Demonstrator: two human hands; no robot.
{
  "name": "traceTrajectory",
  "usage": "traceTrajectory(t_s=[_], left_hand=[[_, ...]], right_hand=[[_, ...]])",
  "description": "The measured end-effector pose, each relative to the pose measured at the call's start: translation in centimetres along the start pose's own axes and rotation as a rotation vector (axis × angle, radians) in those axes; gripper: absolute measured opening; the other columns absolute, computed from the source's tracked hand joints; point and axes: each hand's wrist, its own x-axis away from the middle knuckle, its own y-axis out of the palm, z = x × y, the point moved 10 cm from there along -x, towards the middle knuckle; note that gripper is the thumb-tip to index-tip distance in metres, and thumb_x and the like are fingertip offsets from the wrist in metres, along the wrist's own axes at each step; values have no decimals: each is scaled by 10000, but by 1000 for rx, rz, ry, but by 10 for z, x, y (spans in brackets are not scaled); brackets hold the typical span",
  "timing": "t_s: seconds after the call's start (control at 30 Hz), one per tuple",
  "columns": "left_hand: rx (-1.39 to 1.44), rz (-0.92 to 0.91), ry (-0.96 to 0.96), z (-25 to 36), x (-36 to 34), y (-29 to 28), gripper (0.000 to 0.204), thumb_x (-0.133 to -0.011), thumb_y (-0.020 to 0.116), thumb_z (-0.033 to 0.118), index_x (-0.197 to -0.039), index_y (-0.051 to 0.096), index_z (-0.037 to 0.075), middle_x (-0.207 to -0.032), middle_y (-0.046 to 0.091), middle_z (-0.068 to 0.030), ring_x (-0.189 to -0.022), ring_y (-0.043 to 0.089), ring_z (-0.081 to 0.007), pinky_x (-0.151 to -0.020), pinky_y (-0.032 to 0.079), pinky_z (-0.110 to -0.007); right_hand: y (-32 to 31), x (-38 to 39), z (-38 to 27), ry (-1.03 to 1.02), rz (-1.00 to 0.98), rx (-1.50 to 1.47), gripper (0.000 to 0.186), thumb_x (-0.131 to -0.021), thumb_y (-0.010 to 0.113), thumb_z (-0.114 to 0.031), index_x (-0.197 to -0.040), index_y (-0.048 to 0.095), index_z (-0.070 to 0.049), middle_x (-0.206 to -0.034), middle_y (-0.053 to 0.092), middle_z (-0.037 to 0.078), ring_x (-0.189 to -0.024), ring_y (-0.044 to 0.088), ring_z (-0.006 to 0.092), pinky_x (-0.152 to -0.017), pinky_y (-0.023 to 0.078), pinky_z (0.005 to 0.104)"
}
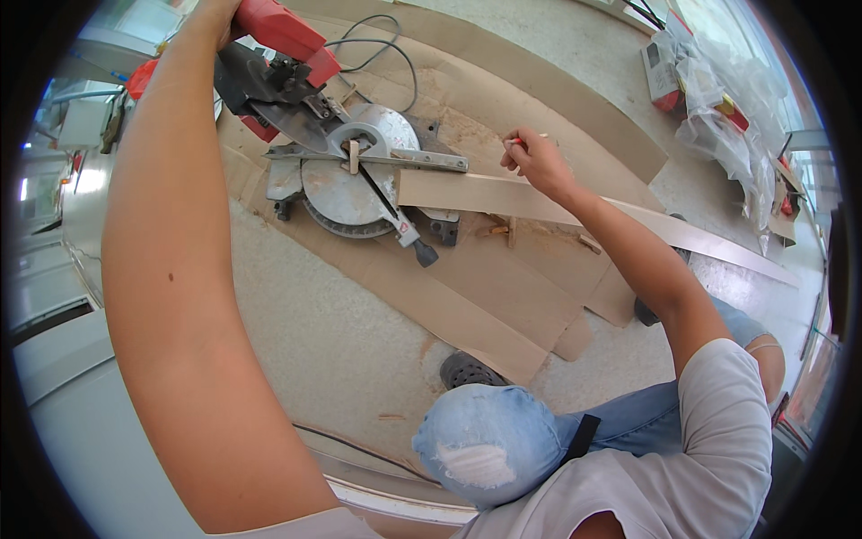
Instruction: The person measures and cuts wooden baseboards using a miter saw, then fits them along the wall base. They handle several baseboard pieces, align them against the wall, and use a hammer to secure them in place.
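Up at the top left, my left hand grips the red handle of a miter saw, whose head is tilted over the round metal turntable and fence. A small wood offcut stands at the slot. A long flat board extends rightward from the saw, under my right forearm. Just above the board, my right hand has curled fingers holding a small red pencil.
Cardboard sheets lie under the saw, with wood scraps. A dark cable coils behind it. Plastic bags and packages sit at the upper right. My jeans-clad knee and dark shoe are at the bottom.
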Motion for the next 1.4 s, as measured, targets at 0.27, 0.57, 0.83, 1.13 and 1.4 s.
traceTrajectory(t_s=[0.27,0.57,0.83,1.13,1.4], left_hand=[[-46,-13,8,8,8,2,288,-804,626,212,-1002,646,3,-883,677,-167,-732,682,-305,-677,577,-449],[-36,-76,48,17,25,10,288,-807,603,205,-993,637,-12,-859,672,-187,-709,684,-318,-674,576,-453],[-35,-76,86,20,42,9,295,-812,578,197,-998,625,-28,-839,670,-205,-687,686,-329,-671,575,-454],[-93,14,164,27,46,-2,323,-802,588,205,-1036,627,-14,-847,664,-198,-666,659,-327,-646,547,-454],[-111,3,45,17,26,3,248,-789,598,211,-898,659,-3,-811,658,-190,-648,629,-308,-625,531,-438]], right_hand=[[38,-63,-58,-138,-26,-17,401,-1046,525,-358,-1069,709,-2,-825,730,81,-719,652,122,-652,516,286],[167,-143,-109,-246,-154,42,247,-896,674,-247,-1021,773,-58,-915,746,170,-872,713,326,-785,549,435],[209,-139,-141,-576,-428,71,218,-900,655,-234,-1001,772,-82,-896,767,96,-836,713,250,-774,548,392],[130,-99,-102,-124,-355,-274,218,-965,653,-214,-985,719,-7,-803,718,46,-671,616,115,-593,492,270],[19,19,0,20,100,-443,172,-1017,483,-86,-1067,611,18,-945,698,99,-842,649,152,-777,539,319]])
